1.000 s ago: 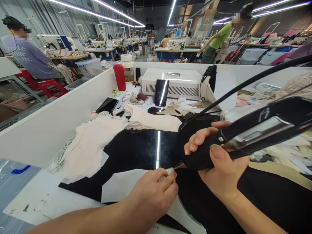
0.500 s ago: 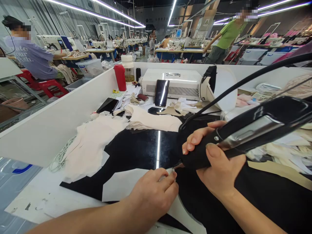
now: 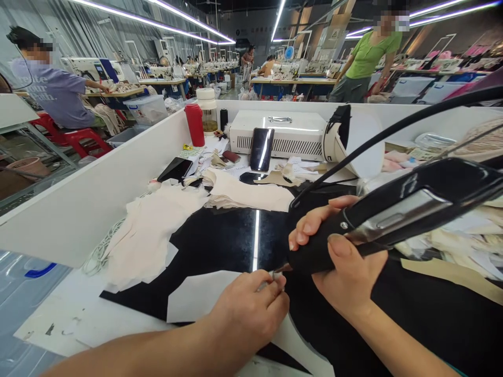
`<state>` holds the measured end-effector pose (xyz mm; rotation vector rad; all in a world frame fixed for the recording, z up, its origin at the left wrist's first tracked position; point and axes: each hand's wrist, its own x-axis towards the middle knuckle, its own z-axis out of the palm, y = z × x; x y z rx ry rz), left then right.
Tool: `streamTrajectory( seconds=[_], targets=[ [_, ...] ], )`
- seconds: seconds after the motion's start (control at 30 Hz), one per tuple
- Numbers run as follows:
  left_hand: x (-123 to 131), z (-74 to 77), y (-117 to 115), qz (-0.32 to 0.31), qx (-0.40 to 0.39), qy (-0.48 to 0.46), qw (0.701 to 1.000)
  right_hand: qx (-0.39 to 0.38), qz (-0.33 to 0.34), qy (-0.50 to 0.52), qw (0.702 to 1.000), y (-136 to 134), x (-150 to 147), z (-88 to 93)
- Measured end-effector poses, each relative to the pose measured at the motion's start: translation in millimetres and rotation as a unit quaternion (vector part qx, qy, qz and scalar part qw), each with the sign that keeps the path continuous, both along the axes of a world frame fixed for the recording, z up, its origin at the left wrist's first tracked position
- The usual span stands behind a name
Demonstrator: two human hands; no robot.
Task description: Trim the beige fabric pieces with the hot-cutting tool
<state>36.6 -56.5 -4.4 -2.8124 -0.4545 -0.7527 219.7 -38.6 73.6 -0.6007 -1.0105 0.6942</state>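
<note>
My right hand (image 3: 346, 262) is wrapped round a black corded hand tool (image 3: 412, 214), with a silvery panel along its side and a narrow pointed tip. That tip is right at the fingertips of my left hand (image 3: 251, 309). My left fingers are closed over a small, pale, shiny thing, mostly hidden beneath them. Under this hand a white pattern piece (image 3: 200, 296) with a curved edge lies on black sheet material (image 3: 220, 241). The tip's contact with the sheet is hidden by my fingers.
Pale cut pieces (image 3: 145, 230) and a stack of cream pieces (image 3: 251, 193) lie beyond my hands. Behind them are a phone (image 3: 261, 149), a white vented box (image 3: 279, 133) and a red tumbler (image 3: 194, 125). Low white walls (image 3: 98, 193) edge the table. Several people are in the room.
The tool and my right hand have shifted slightly left, bringing the tip closer to my left fingers. My left hand has barely moved. In the background, the person in green has turned.
</note>
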Motion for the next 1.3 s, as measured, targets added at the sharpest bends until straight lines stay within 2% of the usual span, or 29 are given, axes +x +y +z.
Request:
streamTrajectory(
  seconds=[0.13,0.2,0.4,0.5,0.6,0.7,0.97,1.3],
  targets=[
    [-5.2,9.1,2.5,0.000,-0.059,0.022,0.998,-0.002,-0.006,-0.007,1.000,-1.8,5.6,9.3],
    [-10.5,14.8,10.1,0.022,-0.097,0.052,0.994,-0.007,-0.019,0.000,1.000,-5.7,10.2,16.4],
    [-23.1,15.5,38.0,0.079,-0.059,0.035,0.995,-0.038,-0.037,0.012,0.999,-31.3,22.9,26.8],
    [-20.8,20.1,34.0,0.041,-0.066,-0.001,0.997,-0.042,-0.045,0.011,0.998,-45.8,25.0,24.7],
    [-13.4,29.6,21.6,-0.029,-0.123,-0.029,0.992,-0.048,-0.044,0.018,0.998,-57.0,23.5,22.1],
    [-4.1,35.0,12.3,-0.059,-0.170,-0.017,0.983,-0.048,-0.038,0.017,0.998,-64.9,20.3,19.4],
    [11.7,19.1,12.7,-0.066,-0.150,0.018,0.986,-0.038,-0.027,0.007,0.999,-68.4,16.7,15.1],
    [5.9,11.9,10.6,-0.069,-0.131,0.026,0.989,-0.034,-0.041,-0.018,0.998,-64.7,21.0,11.8]
  ],
)
